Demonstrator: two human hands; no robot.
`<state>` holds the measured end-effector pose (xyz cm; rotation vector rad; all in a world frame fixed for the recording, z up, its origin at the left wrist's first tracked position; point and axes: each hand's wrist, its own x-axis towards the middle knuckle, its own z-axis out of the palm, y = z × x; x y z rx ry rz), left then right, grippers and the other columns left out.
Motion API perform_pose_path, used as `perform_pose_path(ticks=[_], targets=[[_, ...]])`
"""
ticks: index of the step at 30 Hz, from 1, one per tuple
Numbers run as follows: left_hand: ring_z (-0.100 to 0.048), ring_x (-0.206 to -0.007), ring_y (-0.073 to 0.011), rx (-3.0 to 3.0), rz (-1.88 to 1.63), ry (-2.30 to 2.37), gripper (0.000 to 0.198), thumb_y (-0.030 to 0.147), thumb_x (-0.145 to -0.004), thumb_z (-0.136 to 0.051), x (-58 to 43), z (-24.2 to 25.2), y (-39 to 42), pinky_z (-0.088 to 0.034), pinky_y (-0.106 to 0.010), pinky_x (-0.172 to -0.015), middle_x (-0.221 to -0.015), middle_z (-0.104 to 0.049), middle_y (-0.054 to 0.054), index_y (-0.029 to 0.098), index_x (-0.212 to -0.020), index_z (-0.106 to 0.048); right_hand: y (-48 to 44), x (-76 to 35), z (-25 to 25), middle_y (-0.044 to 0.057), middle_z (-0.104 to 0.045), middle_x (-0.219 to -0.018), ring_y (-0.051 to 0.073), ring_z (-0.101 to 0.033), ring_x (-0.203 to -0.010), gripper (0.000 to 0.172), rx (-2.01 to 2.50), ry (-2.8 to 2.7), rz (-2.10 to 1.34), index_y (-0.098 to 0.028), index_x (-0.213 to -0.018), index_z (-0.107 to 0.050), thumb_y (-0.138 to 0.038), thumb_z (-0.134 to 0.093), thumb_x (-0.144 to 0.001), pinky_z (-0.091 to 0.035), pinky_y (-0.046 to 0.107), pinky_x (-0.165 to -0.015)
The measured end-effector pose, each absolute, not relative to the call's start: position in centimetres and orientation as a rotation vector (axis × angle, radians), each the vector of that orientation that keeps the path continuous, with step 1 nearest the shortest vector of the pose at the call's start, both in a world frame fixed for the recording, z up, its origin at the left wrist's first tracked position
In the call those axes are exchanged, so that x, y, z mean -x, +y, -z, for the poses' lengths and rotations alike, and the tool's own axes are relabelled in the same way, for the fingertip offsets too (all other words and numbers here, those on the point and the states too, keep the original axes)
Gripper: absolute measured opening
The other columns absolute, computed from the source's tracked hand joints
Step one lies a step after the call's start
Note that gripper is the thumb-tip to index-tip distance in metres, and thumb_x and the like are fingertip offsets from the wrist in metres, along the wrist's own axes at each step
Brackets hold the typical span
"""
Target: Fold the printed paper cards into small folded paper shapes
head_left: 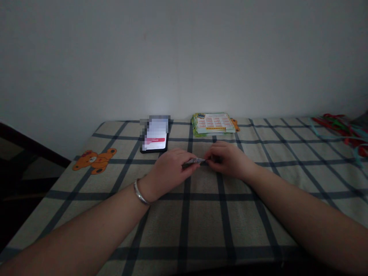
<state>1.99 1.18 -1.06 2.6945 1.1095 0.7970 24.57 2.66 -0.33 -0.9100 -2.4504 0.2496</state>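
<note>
Between my two hands is a small piece of folded, printed paper [194,161], seen nearly edge-on just above the checked cloth. My left hand [170,168], with a silver bangle [140,192] on its wrist, grips the paper's left part between thumb and fingers. At the paper's right tip, my right hand [227,159] pinches it with thumb and forefinger. Most of the paper is hidden by the fingers of my left hand. Behind my right hand lies a stack of printed calendar cards [215,123] with green edges.
A phone [156,134] with a lit screen lies beyond my left hand. The checked tablecloth [161,230] has a bear picture [94,161] at the left. Red, green and pale blue ribbons [345,132] lie at the far right. A plain wall [178,57] stands behind the table.
</note>
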Motion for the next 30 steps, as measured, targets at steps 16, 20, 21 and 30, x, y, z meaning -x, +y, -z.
perform_pose_path(ticks=[16,20,21,30], targets=[[-0.060,-0.083,-0.0174,-2.610,-0.925,1.089,0.011,0.026,-0.087,-0.062,-2.2,1.0,1.3,-0.046,-0.033,-0.077,-0.081,-0.067,-0.001,0.018,-0.080,-0.064,2.0,-24.1,0.0,0.000,-0.062,-0.075,0.013,-0.056,-0.070,0.004,1.021,-2.401,-0.274,-0.020,-0.080,-0.064,-0.019,-0.061,-0.078,-0.040,0.024,-0.062],[-0.061,-0.083,-0.0187,-2.615,-0.927,1.102,0.008,0.025,-0.084,-0.064,-2.3,1.0,1.4,-0.046,-0.036,-0.079,-0.081,-0.069,0.000,0.020,-0.079,-0.067,1.7,-23.7,0.0,0.001,-0.063,-0.077,0.015,-0.057,-0.073,0.005,1.020,-2.435,-0.158,-0.020,-0.081,-0.064,-0.019,-0.059,-0.079,-0.040,0.026,-0.064],[-0.062,-0.082,-0.0185,-2.603,-0.939,1.102,0.008,0.025,-0.084,-0.064,-2.4,0.9,1.5,-0.046,-0.036,-0.077,-0.080,-0.069,0.000,0.020,-0.078,-0.067,1.6,-23.7,-0.1,0.002,-0.064,-0.078,0.015,-0.057,-0.074,0.004,1.022,-2.437,-0.135,-0.020,-0.081,-0.063,-0.019,-0.059,-0.080,-0.040,0.026,-0.065],[-0.062,-0.080,-0.0172,-2.560,-0.962,1.075,0.007,0.022,-0.083,-0.063,-2.4,0.8,1.2,-0.047,-0.033,-0.074,-0.078,-0.068,0.000,0.019,-0.078,-0.067,1.9,-23.9,-0.2,0.002,-0.066,-0.073,0.014,-0.059,-0.069,0.012,1.001,-2.283,-0.670,-0.019,-0.079,-0.065,-0.025,-0.055,-0.084,-0.045,0.027,-0.063]])
